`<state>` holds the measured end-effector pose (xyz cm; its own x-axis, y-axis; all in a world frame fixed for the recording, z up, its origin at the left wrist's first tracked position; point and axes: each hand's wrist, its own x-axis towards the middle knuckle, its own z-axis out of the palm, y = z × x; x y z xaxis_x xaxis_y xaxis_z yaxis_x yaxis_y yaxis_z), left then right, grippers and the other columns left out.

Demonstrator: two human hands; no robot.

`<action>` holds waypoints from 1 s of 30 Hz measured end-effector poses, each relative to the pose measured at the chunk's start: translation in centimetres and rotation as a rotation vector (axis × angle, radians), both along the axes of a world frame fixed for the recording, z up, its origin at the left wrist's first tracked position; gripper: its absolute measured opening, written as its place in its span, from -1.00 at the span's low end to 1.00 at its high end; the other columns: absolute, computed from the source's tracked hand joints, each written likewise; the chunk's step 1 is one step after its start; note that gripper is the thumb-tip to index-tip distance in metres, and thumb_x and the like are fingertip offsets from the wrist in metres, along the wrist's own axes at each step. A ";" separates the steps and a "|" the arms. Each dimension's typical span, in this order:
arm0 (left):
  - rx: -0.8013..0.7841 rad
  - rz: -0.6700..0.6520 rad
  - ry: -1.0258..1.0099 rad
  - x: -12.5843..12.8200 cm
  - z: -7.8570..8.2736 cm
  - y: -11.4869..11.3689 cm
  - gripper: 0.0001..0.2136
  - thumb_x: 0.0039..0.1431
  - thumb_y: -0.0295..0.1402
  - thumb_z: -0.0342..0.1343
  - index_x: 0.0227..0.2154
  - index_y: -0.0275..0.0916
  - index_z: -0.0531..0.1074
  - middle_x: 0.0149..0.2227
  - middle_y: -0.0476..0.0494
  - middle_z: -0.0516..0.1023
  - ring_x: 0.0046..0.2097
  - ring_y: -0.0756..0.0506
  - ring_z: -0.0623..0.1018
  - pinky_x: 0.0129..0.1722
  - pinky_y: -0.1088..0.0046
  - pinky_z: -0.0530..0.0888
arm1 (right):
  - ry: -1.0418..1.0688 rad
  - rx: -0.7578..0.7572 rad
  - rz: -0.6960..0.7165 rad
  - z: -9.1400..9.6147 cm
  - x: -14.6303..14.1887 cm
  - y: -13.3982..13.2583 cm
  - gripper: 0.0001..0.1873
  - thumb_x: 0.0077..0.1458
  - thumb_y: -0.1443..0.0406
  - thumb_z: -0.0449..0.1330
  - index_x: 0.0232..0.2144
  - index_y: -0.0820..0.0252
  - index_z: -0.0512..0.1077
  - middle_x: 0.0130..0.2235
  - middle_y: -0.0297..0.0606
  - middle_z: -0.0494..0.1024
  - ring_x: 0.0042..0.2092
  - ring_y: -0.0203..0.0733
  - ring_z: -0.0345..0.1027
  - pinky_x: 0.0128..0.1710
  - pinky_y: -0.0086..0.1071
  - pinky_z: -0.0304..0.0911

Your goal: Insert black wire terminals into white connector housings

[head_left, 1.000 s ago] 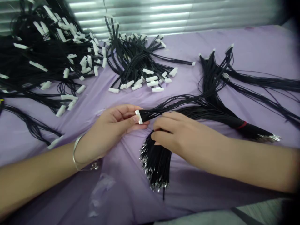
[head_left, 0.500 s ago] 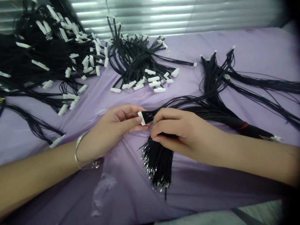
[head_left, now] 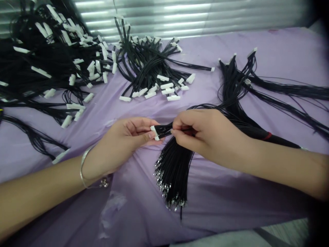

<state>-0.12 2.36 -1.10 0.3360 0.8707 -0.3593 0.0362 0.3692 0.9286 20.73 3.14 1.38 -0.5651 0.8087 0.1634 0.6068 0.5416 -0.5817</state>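
Note:
Between thumb and fingers my left hand (head_left: 128, 137) pinches a small white connector housing (head_left: 154, 133). Thin black wires (head_left: 164, 129) run from the housing toward the right. My right hand (head_left: 203, 130) is closed in a pinch at those wires, a short way right of the housing; whether it grips one wire or several is hidden by the fingers. Under the right hand a thick bundle of loose black wires (head_left: 176, 171) fans down toward me, with shiny metal terminals on the ends.
Finished-looking black cables with white connectors lie in a large heap (head_left: 59, 65) at the left and a smaller pile (head_left: 151, 65) at the back. More cables (head_left: 231, 82) lie at the right, beside a bundle tied with a red band (head_left: 267, 136). A purple cloth (head_left: 144, 212) covers the table.
My right hand has moved slightly up and right, from over the loose wire bundle to the wires behind the housing. My left hand keeps its pinch on the housing.

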 end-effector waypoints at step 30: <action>-0.081 0.013 -0.027 0.5 0.9 0.1 -0.86 0.07 -0.46 0.25 -0.26 -0.29 0.52 -0.33 -0.01 0.65 -0.27 0.04 0.61 -0.17 0.63 0.52 | -0.090 0.031 -0.005 -0.5 -0.5 0.2 -0.89 0.02 0.40 0.15 -0.52 0.24 0.43 -0.52 -0.41 0.40 -0.49 -0.40 0.18 -0.46 -0.47 0.07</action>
